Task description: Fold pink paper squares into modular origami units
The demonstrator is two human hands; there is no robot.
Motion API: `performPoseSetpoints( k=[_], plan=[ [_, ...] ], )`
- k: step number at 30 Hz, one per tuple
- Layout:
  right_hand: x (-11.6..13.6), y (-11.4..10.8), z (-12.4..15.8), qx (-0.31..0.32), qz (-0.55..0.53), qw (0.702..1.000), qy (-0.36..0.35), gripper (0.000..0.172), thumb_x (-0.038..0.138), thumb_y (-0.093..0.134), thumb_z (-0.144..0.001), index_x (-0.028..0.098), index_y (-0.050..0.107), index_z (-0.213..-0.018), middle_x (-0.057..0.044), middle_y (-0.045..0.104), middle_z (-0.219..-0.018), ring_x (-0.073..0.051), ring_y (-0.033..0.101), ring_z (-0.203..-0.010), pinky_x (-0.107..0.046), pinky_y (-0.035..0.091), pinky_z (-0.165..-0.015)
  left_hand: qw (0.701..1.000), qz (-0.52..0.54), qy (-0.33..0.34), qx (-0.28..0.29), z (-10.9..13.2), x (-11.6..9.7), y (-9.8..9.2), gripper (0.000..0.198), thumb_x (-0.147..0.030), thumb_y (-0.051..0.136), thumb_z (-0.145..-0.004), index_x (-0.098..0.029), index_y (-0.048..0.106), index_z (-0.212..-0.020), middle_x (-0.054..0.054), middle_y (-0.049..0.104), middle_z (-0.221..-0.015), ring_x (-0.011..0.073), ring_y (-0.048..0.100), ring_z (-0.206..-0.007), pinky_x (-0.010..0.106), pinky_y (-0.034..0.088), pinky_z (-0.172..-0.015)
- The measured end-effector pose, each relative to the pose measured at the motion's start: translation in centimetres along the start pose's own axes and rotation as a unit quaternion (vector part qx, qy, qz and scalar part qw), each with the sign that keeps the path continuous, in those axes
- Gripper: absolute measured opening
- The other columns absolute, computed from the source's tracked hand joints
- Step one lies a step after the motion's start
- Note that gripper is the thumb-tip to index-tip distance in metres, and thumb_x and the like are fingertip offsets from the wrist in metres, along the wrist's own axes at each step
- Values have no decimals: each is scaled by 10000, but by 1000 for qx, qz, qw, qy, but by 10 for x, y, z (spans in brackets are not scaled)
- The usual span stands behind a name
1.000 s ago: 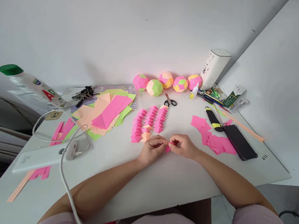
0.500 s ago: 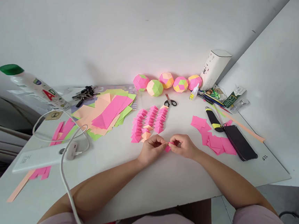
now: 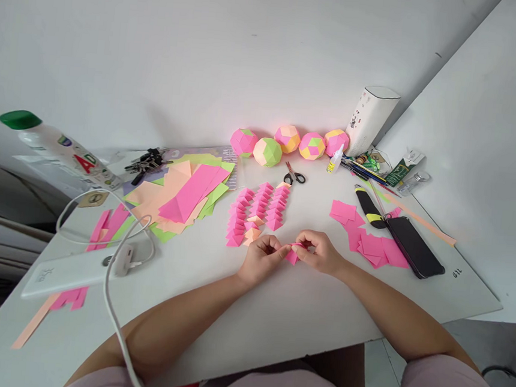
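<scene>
Between my two hands is a small piece of pink paper, partly folded. My left hand pinches its left side between thumb and forefinger. From the other side, my right hand pinches the same paper, its fingers covering part of the fold. Just beyond my left hand, folded pink paper units stand in three rows, with a few peach ones among them. Flat pink paper squares lie in a loose pile to the right of my right hand.
Scissors and a glue bottle lie near several paper balls by the wall. Coloured sheets are heaped at left, near a power bank with a white cable. A utility knife and phone lie right.
The pink paper has turned slightly between my fingers, and more of its lower part shows. My right hand has shifted a little; everything else stays in place.
</scene>
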State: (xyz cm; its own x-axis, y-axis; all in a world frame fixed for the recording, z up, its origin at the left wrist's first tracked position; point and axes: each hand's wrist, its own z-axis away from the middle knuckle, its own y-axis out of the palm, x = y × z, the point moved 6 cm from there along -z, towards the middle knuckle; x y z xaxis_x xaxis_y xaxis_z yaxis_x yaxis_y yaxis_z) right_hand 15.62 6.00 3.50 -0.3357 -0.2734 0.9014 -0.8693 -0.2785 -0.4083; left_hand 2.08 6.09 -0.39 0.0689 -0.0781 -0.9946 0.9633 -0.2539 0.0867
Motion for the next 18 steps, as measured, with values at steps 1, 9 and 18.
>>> performPoseSetpoints(
  k=[1, 9, 18],
  plan=[
    [0, 0, 0, -2, 0, 1000, 0, 173, 248, 547, -767, 173, 471, -631, 18, 492, -581, -100, 443, -540, -222, 380, -500, 1000, 1, 2, -2, 0, 1, 0, 332, -373, 663, -712, -151, 461, -570, -48, 435, -533, 52, 360, -484, 194, 288, -458],
    [-1, -1, 0, -9, -12, 1000, 12, 207, 302, 561, -784, 169, 493, -642, 12, 503, -597, -110, 472, -561, -230, 398, -518, 1000, 11, 23, -1, 0, 0, 0, 394, -383, 641, -738, -162, 377, -546, -57, 384, -537, 53, 335, -483, 199, 278, -466],
    [-6, 2, 0, 18, -50, 998, 41, 217, 335, 577, -786, 161, 528, -666, 1, 536, -621, -115, 504, -577, -236, 412, -534, 997, 18, 42, 56, 0, -4, 6, 211, -363, 601, -785, -154, 581, -766, 7, 536, -718, 105, 498, -656, 242, 409, -616]
  ],
)
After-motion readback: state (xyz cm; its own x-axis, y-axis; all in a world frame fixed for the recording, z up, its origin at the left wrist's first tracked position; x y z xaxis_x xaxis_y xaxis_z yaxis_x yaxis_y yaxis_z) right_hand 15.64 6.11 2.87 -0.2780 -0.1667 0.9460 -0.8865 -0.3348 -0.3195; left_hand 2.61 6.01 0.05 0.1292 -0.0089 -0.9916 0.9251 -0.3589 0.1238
